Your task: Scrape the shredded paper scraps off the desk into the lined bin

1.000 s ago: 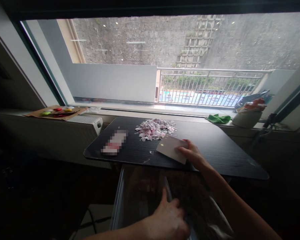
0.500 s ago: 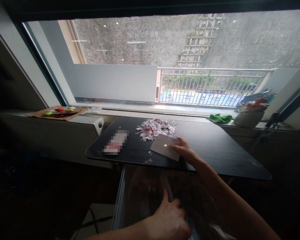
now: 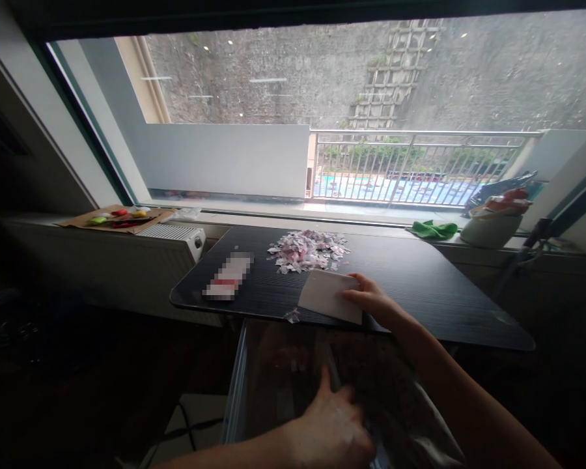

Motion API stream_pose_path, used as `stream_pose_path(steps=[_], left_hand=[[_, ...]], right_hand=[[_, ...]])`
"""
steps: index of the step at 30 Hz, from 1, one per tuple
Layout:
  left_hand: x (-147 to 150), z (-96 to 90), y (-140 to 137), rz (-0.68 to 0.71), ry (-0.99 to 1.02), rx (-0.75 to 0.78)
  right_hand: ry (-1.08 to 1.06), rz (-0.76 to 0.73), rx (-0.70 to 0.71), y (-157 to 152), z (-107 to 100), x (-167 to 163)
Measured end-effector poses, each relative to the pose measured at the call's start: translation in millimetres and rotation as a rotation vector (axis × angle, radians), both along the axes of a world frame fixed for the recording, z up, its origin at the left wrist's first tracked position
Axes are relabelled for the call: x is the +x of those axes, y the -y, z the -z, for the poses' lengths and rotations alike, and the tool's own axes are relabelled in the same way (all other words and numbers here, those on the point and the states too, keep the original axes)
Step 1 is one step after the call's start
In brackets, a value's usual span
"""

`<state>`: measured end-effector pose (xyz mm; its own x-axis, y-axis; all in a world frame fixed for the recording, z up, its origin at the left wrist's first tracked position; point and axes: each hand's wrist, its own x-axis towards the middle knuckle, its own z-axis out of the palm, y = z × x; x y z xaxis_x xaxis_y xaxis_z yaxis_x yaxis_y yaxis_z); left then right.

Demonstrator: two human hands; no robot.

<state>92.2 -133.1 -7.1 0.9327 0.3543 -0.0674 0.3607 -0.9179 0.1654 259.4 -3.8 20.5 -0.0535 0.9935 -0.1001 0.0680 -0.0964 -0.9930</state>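
My right hand (image 3: 368,294) holds a thin white plastic scraper (image 3: 328,296) between thumb and fingers, low over the table's near edge. Just left of the scraper, small clear scraps (image 3: 292,316) lie at that edge. Behind it is a heap of small whitish and pinkish paper-like pieces (image 3: 306,249). Below the table, my left hand (image 3: 332,420) is over a clear plastic bin (image 3: 237,384), one digit stretched forward and the others curled. What those curled fingers grip is dark and hidden. Inside the bin, the contents are too dim to make out.
The black table (image 3: 410,286) also bears a blurred-out flat item (image 3: 228,277) on its left. A radiator (image 3: 170,238) adjoins it. On the sill are cardboard with colourful items (image 3: 112,218), a green cloth (image 3: 433,229) and a filled pale container (image 3: 493,225).
My right hand has drawn the scraper slightly nearer to me and tilted it more upright. Small scraps have come to the table's near edge. My left hand has barely moved.
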Motion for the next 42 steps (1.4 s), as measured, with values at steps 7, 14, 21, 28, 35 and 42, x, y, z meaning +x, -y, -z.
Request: stream_pose_path(steps=[7,14,21,28,35,42], left_hand=[[0.5,-6.0,-0.2,0.009,0.019,0.007],[0.5,-11.8,0.6,0.015,-0.018,0.009],[2.0,-6.6,-1.2,0.03,0.028,0.065],[-4.7,1.3,-3.3,-0.007,0.033,0.011],[-7.1,-6.0,-2.5,-0.028,-0.037,-0.05],[-5.1,1.8,-4.7,-0.021,0.002,-0.016]], right_hand=[[0.042,-0.083,-0.029,14.8,-6.9,-10.8],[0.083,-0.011,-0.002,13.8,-5.6,-10.1],[0.194,-0.146,0.071,29.6,-19.2,-9.8],[0.134,-0.015,0.101,19.4,-22.4,13.1],[0.143,0.237,0.198,3.4,-22.8,22.6],[0.463,0.388,0.327,-32.8,-23.5,13.3]])
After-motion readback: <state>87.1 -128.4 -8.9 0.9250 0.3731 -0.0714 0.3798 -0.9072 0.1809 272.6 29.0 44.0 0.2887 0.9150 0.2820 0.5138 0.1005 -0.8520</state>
